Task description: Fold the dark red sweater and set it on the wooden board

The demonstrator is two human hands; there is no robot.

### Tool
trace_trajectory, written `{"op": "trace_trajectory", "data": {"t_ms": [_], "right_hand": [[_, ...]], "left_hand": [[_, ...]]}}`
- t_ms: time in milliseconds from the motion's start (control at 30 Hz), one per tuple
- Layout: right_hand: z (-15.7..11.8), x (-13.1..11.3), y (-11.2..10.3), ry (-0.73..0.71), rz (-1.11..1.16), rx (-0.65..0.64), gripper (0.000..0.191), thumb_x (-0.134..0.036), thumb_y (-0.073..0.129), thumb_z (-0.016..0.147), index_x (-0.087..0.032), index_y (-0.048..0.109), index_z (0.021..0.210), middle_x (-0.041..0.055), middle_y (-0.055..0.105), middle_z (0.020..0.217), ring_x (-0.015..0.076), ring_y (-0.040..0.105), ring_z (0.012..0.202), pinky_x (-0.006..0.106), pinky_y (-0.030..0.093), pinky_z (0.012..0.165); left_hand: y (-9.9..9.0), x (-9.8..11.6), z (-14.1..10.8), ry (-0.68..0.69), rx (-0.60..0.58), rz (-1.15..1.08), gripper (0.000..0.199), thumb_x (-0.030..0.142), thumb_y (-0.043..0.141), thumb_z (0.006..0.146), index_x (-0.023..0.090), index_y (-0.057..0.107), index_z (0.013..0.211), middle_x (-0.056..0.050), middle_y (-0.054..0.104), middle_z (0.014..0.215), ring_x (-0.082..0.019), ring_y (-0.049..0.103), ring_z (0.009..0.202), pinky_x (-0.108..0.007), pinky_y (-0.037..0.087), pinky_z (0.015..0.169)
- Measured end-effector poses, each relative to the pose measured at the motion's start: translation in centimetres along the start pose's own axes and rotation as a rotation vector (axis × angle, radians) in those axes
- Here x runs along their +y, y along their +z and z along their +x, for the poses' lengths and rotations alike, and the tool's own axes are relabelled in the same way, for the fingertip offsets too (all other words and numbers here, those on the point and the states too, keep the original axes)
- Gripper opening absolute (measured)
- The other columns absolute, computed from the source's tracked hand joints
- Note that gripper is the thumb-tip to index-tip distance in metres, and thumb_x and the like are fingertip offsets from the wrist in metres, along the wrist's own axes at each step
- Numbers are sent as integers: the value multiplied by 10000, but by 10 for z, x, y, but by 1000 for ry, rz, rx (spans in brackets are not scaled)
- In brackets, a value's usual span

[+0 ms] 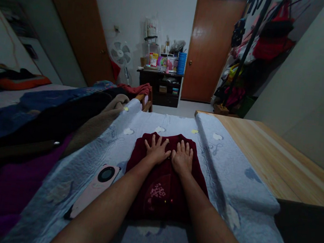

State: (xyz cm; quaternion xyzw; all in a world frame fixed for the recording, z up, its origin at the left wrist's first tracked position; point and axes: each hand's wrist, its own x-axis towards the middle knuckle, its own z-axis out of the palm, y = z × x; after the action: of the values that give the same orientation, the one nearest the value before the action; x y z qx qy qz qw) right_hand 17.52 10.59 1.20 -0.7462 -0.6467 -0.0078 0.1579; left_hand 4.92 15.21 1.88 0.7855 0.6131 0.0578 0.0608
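Observation:
A folded dark red garment (159, 178) lies on the pale blue patterned sheet (152, 234), with a pink blossom print on its front. My left hand (157, 150) rests flat on its upper part, fingers spread. Beside it my right hand (182, 157) presses palm down on the same garment, fingers stretched out and a little apart. Neither hand grips anything. Left of my left forearm a light pink phone (95, 191) with a round black camera ring lies face down on the sheet.
Piled clothes (46, 115) spread along the left side. A bare wooden board (250, 148) borders the sheet at right. Farther back stand a white fan (121, 54), a dark cabinet (157, 77) and a brown door (208, 50). Bags (272, 44) hang at the upper right.

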Motion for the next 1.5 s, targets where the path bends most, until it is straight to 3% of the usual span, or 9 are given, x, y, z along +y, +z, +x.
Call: {"op": "trace_trajectory", "data": {"t_ms": [167,467,667,800,933,1300,1500], "right_hand": [[1,0,1,0,-2,7,568,-373,320,934,-139,367,1450,69,230,1556,273,133,1436,457,89,1136],[0,0,4,0,-12,29,566,-368,310,928,-140,386,1440,55,241,1553,268,152,1431,448,104,1136],[1,-1,4,10,-35,12,573,-360,314,923,-144,366,1451,55,224,1558,260,138,1434,445,85,1140],[1,-1,3,5,-30,12,568,-356,316,924,-152,367,1451,49,225,1558,259,133,1436,442,88,1140],[1,0,4,7,-30,12,571,-348,327,918,-145,369,1450,53,229,1556,262,143,1434,442,99,1138],[11,2,5,-2,-19,-3,610,-364,332,913,-84,338,1455,120,218,1554,245,151,1434,406,97,1138],[20,5,3,12,-12,-34,616,-391,332,915,-91,341,1453,115,222,1554,236,156,1433,393,96,1140]], "left_hand": [[1,0,-7,69,58,-9,556,540,335,901,374,348,1432,14,279,1547,-339,74,1440,-763,-8,1018],[5,5,-15,95,167,17,430,473,394,916,363,519,1312,4,386,1494,-377,133,1419,-770,57,1019],[6,6,-15,126,225,40,508,440,372,928,339,372,1427,-14,277,1548,-334,164,1422,-740,64,1049],[3,5,-10,165,145,48,486,464,376,916,414,393,1399,35,166,1581,-344,103,1435,-754,58,1032],[0,5,-9,177,78,44,502,438,315,935,368,362,1429,26,278,1546,-307,147,1431,-721,3,1063],[2,8,-18,138,172,28,479,417,317,954,321,393,1417,-19,407,1483,-278,282,1382,-683,-2,1092],[3,6,-20,153,198,-8,552,410,319,955,285,238,1487,-35,410,1480,-265,284,1384,-693,-19,1085]]}}
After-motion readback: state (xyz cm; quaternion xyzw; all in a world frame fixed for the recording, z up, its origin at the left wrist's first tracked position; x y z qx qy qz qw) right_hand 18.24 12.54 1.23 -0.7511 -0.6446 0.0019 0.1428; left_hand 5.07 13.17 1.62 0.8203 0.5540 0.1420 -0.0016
